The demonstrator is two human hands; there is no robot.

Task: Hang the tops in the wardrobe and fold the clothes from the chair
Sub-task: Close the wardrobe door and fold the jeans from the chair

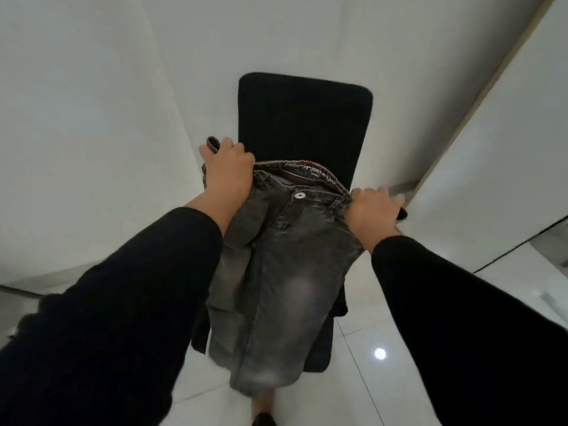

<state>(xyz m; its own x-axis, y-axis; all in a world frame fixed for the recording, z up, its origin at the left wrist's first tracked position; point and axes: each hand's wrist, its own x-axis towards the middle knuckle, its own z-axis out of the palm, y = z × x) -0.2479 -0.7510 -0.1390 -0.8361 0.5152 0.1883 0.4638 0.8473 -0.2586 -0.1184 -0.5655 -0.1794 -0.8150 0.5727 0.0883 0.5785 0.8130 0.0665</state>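
From the head view, the left hand point(227, 167) and right hand point(373, 209) each grip the waistband of grey jeans point(276, 272), held up over the black chair point(304, 118). This looks like the folding step; next, the legs likely need bringing together evenly.

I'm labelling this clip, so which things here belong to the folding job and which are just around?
Belongs to the job:
jeans, held at the waistband
left hand
right hand
chair

Just around:
white wall
tiled floor
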